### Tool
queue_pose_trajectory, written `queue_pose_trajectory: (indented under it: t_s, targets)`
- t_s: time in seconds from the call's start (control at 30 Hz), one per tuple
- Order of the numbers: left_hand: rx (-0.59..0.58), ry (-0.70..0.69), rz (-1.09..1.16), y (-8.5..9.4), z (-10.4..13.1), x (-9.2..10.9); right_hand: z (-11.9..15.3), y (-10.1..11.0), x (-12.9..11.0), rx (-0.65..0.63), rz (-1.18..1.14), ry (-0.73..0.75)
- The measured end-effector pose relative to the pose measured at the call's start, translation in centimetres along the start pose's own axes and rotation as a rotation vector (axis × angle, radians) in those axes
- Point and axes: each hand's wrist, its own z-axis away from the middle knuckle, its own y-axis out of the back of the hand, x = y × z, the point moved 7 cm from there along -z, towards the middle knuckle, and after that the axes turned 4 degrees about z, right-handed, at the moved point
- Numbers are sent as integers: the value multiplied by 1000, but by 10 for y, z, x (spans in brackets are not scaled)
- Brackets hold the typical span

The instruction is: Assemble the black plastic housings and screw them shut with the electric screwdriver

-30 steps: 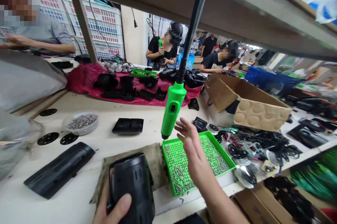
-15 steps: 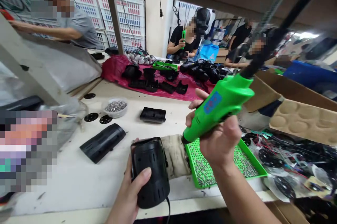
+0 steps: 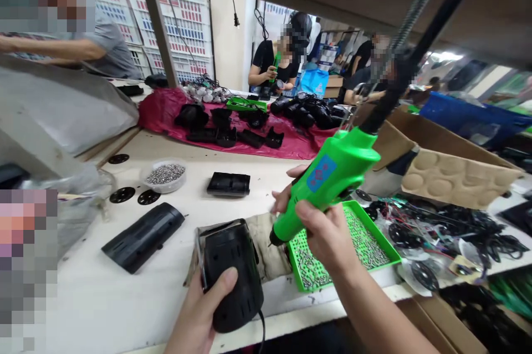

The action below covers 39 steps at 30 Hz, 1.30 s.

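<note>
My left hand (image 3: 208, 301) grips a black plastic housing (image 3: 233, 276) with slots and a cord from its lower end, thumb across its front. A folded cloth pad (image 3: 268, 249) lies under and beside it. In my right hand (image 3: 324, 226) is a green electric screwdriver (image 3: 320, 188), its tip pointing down and left, above the pad and apart from the housing. Behind that hand, a green tray (image 3: 305, 282) holds many small screws. Left of the housing lies a black half shell (image 3: 143, 237); another black shell (image 3: 228, 184) sits farther back.
A clear bowl of small metal parts (image 3: 166, 174) stands near black discs (image 3: 122, 194). Wires and black parts (image 3: 432, 237) crowd the right side beside a cardboard box (image 3: 449, 177). Black housings lie on a pink sheet (image 3: 162, 116) at the back. Co-workers sit beyond.
The screwdriver in my right hand has come down and left, nearer the housing. The view has turned slightly right. My left hand still holds the housing.
</note>
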Motion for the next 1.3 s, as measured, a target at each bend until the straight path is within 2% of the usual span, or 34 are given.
queue_pose_trajectory:
  t_s: [0.1, 0.2, 0.27, 0.37, 0.53, 0.67, 0.9, 1.03, 1.3]
  targets:
    - [26, 23, -38, 0, -3, -1, 1, 0, -17, 165, -227, 141]
    - [35, 10, -56, -2, -3, 1, 2, -7, -27, 229, -249, 215]
    - [24, -10, -48, -6, -2, 2, 2, -14, -24, 191, -241, 220]
    - [45, -46, -65, -8, -1, 2, -1, -21, -8, 134, -277, 207]
    - [62, -151, -145, -3, -5, 2, -8, -15, 14, 188, -403, 186]
    - [33, -196, -191, -2, -8, -1, -7, -9, 15, 197, -441, 155]
    - [86, -284, -201, 4, -5, -4, 9, -9, 5, 211, -448, 267]
    - [72, -275, -139, 6, -7, -5, 8, -13, 7, 203, -448, 289]
    - [38, -115, 58, 13, -14, -9, 6, -26, -4, 119, -518, 380]
